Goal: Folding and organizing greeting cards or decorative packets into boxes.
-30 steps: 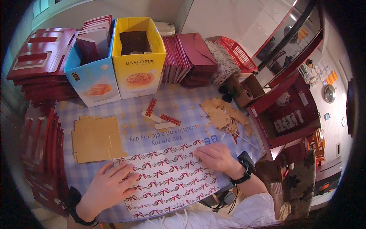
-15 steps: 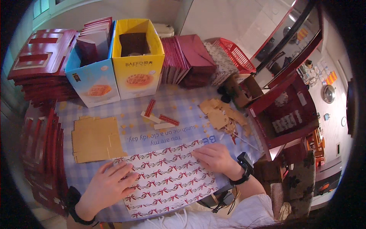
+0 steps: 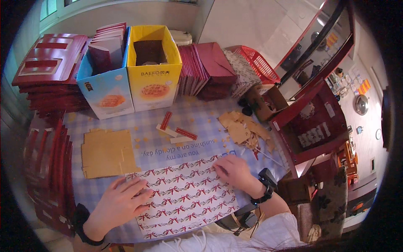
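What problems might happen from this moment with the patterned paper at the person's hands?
The patterned paper might crease if the hands pull unevenly: the left hand lies on its left side, the right hand at its upper right.

Loose brown scraps on the tablecloth might get under it.

Its lower edge is near the shirt, so it may bend there.
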A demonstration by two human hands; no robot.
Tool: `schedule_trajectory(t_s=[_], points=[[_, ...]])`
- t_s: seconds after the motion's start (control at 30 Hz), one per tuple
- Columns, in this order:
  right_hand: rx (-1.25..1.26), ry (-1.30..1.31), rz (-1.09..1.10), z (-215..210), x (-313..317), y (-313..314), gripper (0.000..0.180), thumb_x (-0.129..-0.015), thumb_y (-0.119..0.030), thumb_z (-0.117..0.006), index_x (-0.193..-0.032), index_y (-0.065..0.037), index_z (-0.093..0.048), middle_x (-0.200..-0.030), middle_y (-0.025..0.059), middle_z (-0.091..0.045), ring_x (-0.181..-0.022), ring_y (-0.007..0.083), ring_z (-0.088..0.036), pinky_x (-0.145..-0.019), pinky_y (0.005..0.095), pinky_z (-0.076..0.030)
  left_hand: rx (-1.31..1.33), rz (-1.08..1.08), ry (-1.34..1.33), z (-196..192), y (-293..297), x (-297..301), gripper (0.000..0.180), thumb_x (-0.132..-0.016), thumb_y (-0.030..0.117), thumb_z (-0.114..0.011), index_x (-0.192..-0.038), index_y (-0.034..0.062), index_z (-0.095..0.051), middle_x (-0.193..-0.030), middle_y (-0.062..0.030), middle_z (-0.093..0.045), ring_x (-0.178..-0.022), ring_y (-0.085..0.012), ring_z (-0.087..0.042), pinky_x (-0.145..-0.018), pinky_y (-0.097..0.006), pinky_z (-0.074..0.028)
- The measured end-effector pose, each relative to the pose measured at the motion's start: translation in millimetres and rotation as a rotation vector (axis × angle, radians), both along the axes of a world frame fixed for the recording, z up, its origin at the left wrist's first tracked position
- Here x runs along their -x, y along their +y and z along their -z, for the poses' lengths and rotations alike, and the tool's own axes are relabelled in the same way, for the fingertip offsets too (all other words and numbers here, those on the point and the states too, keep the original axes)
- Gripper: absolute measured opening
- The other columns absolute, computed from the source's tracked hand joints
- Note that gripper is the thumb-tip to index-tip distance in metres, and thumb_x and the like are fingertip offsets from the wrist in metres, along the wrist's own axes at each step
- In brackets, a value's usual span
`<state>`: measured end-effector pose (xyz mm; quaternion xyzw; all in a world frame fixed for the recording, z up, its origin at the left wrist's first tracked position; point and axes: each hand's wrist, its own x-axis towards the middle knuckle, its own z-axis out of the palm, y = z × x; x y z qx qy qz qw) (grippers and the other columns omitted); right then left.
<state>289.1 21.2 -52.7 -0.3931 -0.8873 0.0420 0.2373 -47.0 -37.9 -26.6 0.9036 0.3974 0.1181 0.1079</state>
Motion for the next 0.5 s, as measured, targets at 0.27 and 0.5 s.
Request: schedule_trajectory(t_s=[0.27, 0.5], points=[[-0.013, -0.084, 0.366, -1, -17, 13, 0.009, -0.075, -0.011, -0.062, -0.083, -0.006, -0.060, -0.076, 0.0105, -0.060, -0.071, 0.0286, -0.059, -0.060, 0.0377, -0.047, 0.005, 0.027, 0.021, 4, -1, 3, 0.037, -0.072, 0.034, -0.066, -0.104, 0.0174, -0.060, -0.116, -0.0056, -0.054, -0.112, -0.0221, -0.049, -0.093, -0.044, -0.037], [0.001, -0.262, 0.263, -26, 11, 42, 0.014, -0.074, -0.015, -0.063, -0.085, -0.007, -0.062, -0.079, 0.0101, -0.059, -0.076, 0.0290, -0.057, -0.067, 0.0398, -0.046, -0.074, 0.006, 0.014, -1, -6, 4, 0.036, -0.071, 0.029, -0.067, -0.102, 0.0150, -0.059, -0.111, -0.0033, -0.054, -0.107, -0.0181, -0.051, -0.090, -0.040, -0.039]])
